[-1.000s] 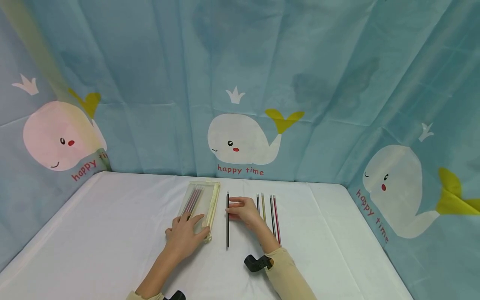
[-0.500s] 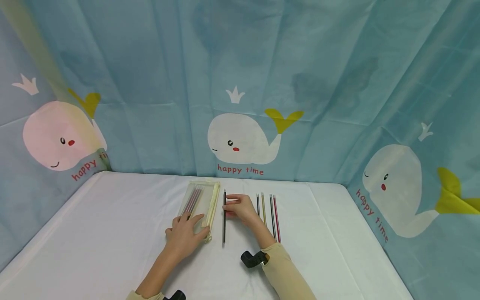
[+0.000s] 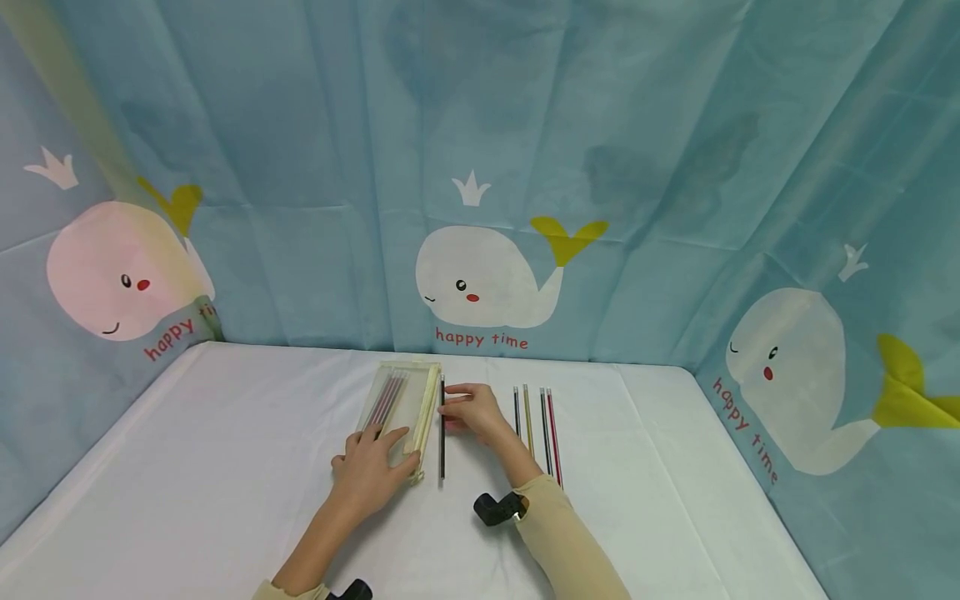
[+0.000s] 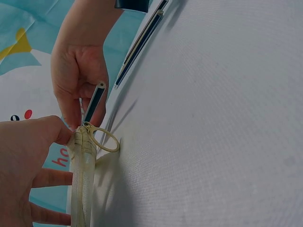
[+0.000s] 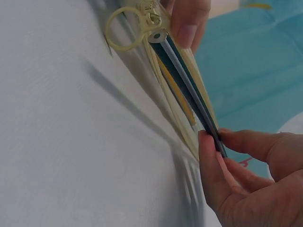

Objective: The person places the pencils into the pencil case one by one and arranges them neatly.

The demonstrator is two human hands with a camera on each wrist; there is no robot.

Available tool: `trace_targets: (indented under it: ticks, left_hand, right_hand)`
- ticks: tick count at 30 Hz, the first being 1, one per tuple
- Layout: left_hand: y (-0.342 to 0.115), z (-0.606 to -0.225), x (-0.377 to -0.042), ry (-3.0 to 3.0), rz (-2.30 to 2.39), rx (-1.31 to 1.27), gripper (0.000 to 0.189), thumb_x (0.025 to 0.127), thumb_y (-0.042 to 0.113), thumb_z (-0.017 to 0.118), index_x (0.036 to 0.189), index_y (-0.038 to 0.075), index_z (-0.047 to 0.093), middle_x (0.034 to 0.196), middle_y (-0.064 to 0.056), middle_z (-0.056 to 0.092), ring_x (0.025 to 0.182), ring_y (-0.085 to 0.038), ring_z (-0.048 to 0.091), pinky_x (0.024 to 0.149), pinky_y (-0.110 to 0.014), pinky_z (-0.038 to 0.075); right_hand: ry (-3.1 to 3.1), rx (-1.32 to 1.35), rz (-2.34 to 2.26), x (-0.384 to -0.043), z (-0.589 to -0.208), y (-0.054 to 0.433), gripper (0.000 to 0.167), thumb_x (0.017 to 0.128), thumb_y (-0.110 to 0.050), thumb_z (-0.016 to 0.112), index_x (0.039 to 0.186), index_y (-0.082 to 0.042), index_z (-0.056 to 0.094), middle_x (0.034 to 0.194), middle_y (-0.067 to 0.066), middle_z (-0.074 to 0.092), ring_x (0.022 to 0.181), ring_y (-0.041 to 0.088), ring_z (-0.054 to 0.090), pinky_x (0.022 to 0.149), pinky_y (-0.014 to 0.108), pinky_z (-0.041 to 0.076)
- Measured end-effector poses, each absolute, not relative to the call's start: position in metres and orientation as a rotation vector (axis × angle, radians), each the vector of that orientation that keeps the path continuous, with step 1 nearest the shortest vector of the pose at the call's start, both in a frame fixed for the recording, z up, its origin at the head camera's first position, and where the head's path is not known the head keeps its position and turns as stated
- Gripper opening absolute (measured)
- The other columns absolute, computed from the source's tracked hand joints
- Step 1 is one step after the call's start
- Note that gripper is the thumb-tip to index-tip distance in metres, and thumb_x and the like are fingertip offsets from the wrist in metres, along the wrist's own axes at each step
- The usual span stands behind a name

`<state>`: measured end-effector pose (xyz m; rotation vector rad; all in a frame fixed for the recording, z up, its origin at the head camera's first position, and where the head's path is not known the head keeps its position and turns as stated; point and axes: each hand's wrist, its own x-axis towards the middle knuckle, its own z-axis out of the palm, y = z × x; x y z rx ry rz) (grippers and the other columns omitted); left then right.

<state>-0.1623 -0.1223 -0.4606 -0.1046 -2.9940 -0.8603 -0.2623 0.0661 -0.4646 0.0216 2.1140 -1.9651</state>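
Note:
A clear pencil case [image 3: 411, 406] with a cream zipper edge lies at the table's middle, several pencils [image 3: 386, 398] visible through it. My left hand [image 3: 369, 475] rests on its near part, fingers spread, thumb at the zipper side. My right hand [image 3: 480, 414] pinches a dark pencil [image 3: 442, 454] between thumb and fingers, just beside the case's zipper edge. In the right wrist view that pencil [image 5: 187, 90] lies along the case edge, near the zipper's ring pull [image 5: 124, 28]; whether it touches the case I cannot tell.
To the right of my right hand lie more pencils on the white cloth: a dark blue one [image 3: 517, 408], a gold one [image 3: 527, 417], a dark green one [image 3: 546, 429] and a red one [image 3: 553, 429]. A blue whale-print curtain [image 3: 480, 108] stands behind the table.
My right hand has moved left and slightly away from me with the dark pencil, bringing it close to the case's zipper edge. The left hand and the case have stayed put.

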Motion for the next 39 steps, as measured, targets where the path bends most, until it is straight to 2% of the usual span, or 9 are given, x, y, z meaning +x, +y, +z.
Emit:
trace_targets:
  ticks: [12, 20, 27, 35, 39]
  left_hand:
    - [-0.123, -0.462, -0.163, -2.992, -0.860, -0.096, 0.052, 0.101, 0.044, 0.064, 0.143, 0.013, 0.067, 0.150, -0.032, 0.050, 0.136, -0.061, 0.042, 0.091, -0.082, 0.038]
    - [-0.123, -0.461, -0.162, -2.991, -0.868, -0.093, 0.052, 0.101, 0.044, 0.063, 0.143, 0.013, 0.067, 0.150, -0.032, 0.049, 0.136, -0.062, 0.041, 0.091, -0.081, 0.038]
    - [-0.123, -0.461, -0.162, -2.984, -0.874, -0.101, 0.053, 0.101, 0.046, 0.063, 0.142, 0.012, 0.067, 0.150, -0.032, 0.050, 0.136, -0.062, 0.042, 0.090, -0.081, 0.039]
    - [-0.122, -0.458, -0.160, -2.985, -0.882, -0.101, 0.052, 0.101, 0.044, 0.064, 0.142, 0.013, 0.067, 0.149, -0.032, 0.050, 0.135, -0.062, 0.043, 0.091, -0.082, 0.038]
    - [-0.122, -0.458, -0.161, -2.988, -0.875, -0.102, 0.052, 0.101, 0.045, 0.064, 0.143, 0.013, 0.067, 0.150, -0.032, 0.050, 0.136, -0.062, 0.042, 0.090, -0.081, 0.038]
  right_hand:
    - [2.106, 0.012, -1.978, -0.268, -0.466, 0.057, 0.043, 0.093, 0.003, 0.075, 0.134, 0.010, 0.065, 0.106, 0.023, 0.076, 0.067, 0.010, 0.071, 0.069, 0.030, 0.063]
    - [2.108, 0.038, -1.979, -0.270, -0.468, 0.053, 0.043, 0.093, 0.002, 0.075, 0.134, 0.011, 0.064, 0.120, 0.027, 0.072, 0.077, 0.018, 0.075, 0.076, 0.036, 0.064]
    - [2.048, 0.076, -2.017, -0.274, -0.469, 0.050, 0.042, 0.094, 0.003, 0.073, 0.134, 0.011, 0.064, 0.109, 0.024, 0.075, 0.069, 0.010, 0.072, 0.071, 0.029, 0.064]
    - [2.082, 0.074, -2.041, -0.274, -0.470, 0.046, 0.044, 0.094, 0.004, 0.072, 0.136, 0.012, 0.063, 0.114, 0.028, 0.073, 0.083, 0.023, 0.077, 0.078, 0.038, 0.065]
    - [2.066, 0.097, -2.074, -0.274, -0.471, 0.042, 0.044, 0.093, 0.005, 0.072, 0.135, 0.013, 0.063, 0.115, 0.027, 0.073, 0.080, 0.021, 0.077, 0.077, 0.038, 0.065]
